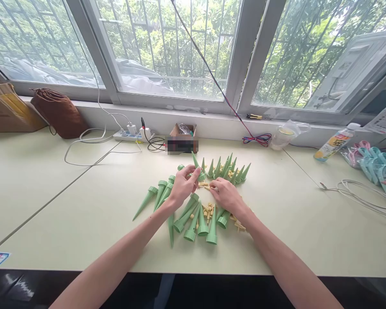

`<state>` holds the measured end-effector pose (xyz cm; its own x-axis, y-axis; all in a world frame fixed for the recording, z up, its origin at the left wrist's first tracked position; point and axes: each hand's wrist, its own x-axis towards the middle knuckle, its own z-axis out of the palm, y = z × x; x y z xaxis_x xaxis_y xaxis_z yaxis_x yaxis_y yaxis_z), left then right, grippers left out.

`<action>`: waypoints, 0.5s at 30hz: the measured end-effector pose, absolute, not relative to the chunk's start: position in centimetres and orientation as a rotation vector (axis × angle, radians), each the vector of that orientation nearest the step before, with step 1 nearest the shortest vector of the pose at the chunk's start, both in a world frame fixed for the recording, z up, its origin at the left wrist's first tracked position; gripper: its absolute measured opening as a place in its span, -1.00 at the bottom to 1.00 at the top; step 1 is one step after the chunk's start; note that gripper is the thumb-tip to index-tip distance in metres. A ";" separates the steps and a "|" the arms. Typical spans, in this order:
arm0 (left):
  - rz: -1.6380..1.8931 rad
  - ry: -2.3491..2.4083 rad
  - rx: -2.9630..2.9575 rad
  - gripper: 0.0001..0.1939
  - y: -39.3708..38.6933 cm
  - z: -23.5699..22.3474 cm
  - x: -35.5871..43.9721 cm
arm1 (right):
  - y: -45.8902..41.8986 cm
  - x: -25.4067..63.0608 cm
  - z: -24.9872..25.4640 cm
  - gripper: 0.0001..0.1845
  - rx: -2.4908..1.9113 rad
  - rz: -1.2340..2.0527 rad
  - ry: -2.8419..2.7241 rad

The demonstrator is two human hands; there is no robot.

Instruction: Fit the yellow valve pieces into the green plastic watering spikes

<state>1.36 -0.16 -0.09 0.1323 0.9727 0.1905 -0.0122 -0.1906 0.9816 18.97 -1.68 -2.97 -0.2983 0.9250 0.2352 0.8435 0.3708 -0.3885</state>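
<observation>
My left hand (185, 184) is closed around a green plastic watering spike (196, 161), whose pointed end tilts up and away. Fingers pinched together, my right hand (227, 195) is low over the table at a small tan plastic piece (207, 187). More tan pieces (208, 210) lie loose between and under the hands. Several green spikes stand point up in a group (227, 167) behind my right hand. Other spikes lie flat to the left (146, 201), and more (212, 231) rest in front with their wide capped ends toward me.
A power strip (125, 135) with white cables and a small open box (183, 131) sit by the window. A brown drawstring bag (61, 112) and a cardboard box (11, 107) are at left. To the right are a bottle (336, 142), teal-handled items (375, 165) and a coiled cable (363, 191).
</observation>
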 end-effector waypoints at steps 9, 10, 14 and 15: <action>1.235 1.030 1.423 -0.62 -0.3 0.1 1.5 | -1.5 19.1 -3.0 -0.89 -1.480 0.302 -2.214; 1.234 1.034 1.421 -0.62 -0.3 0.1 1.5 | -1.5 19.1 -2.9 -0.89 -1.475 0.304 -2.216; 1.230 1.034 1.425 -0.62 -0.2 0.1 1.5 | -1.6 19.2 -2.8 -0.88 -1.440 0.309 -2.214; 1.231 1.035 1.427 -0.62 -0.2 0.0 1.5 | -1.7 19.2 -2.7 -0.88 -1.427 0.308 -2.206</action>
